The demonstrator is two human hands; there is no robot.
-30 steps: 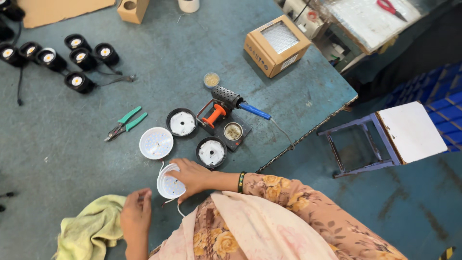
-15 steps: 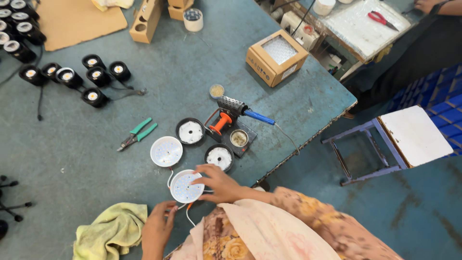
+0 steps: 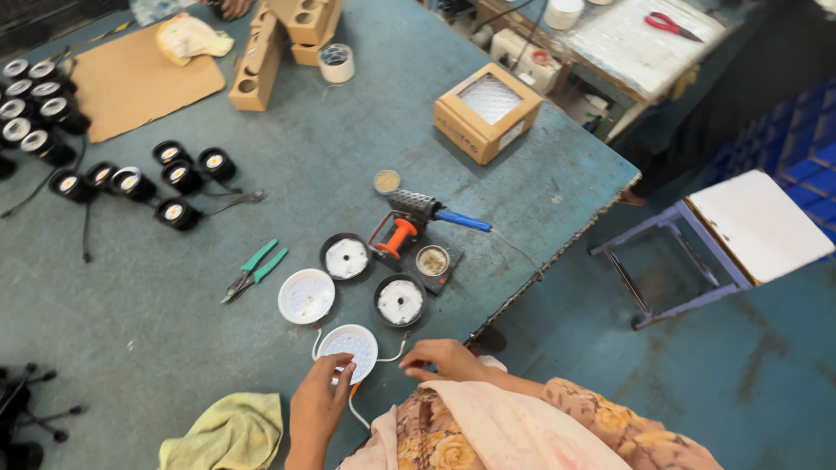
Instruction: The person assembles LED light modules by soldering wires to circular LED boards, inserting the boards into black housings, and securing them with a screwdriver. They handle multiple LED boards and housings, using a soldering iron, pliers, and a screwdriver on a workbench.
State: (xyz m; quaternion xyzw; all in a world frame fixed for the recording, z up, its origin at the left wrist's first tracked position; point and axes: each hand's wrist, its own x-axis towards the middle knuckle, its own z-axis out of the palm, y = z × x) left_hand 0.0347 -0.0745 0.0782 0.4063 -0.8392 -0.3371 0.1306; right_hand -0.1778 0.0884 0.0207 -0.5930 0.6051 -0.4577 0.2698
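A worn blue-green worktop (image 3: 348, 148) stands over a blue floor, with a white-topped stool (image 3: 749, 226) well off to the right hand's (image 3: 446, 359) side. The left hand (image 3: 320, 402) pinches the near rim of a round white light disc (image 3: 348, 348); the right hand, fingers loosely curled and holding nothing, touches its wire (image 3: 394, 352). Half a second ago the right hand lay on the disc; it has since drawn aside.
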